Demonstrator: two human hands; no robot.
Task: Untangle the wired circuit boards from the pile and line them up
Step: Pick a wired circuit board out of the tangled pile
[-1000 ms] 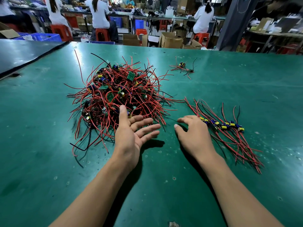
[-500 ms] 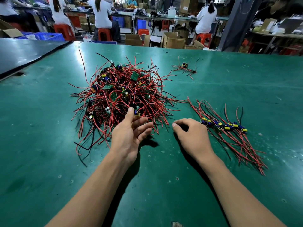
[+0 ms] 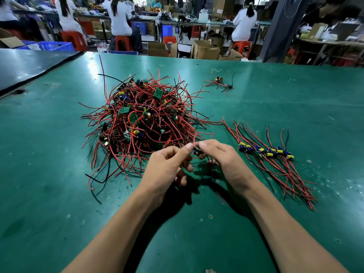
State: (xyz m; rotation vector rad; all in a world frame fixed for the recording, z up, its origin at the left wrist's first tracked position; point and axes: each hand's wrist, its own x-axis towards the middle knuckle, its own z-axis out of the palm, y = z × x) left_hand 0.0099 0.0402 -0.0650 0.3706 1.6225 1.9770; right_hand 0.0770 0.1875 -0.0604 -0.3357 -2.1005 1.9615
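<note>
Pinching a small board point(image 3: 196, 151) between them, the left hand point(image 3: 167, 170) and the right hand point(image 3: 224, 160) are meeting just below the centre of the frame, over the green table point(image 3: 59, 184). Each hand is closing thumb and forefinger on the board from its own side, while the other fingers are curling loosely underneath. Red wires are trailing from the board, too blurred to follow. The pile point(image 3: 145, 123) of tangled boards with red and black wires is sitting left of centre, just above the left hand, its nearest strands reaching toward the knuckles. At the right of the frame a row of boards point(image 3: 266, 152) is lying side by side, the wires fanning toward the lower right. A small stray bundle point(image 3: 219, 82) is lying apart in the upper middle. Along the top edge, people point(image 3: 120, 16) are sitting on red stools point(image 3: 122, 42) near cardboard boxes point(image 3: 204, 49).
</note>
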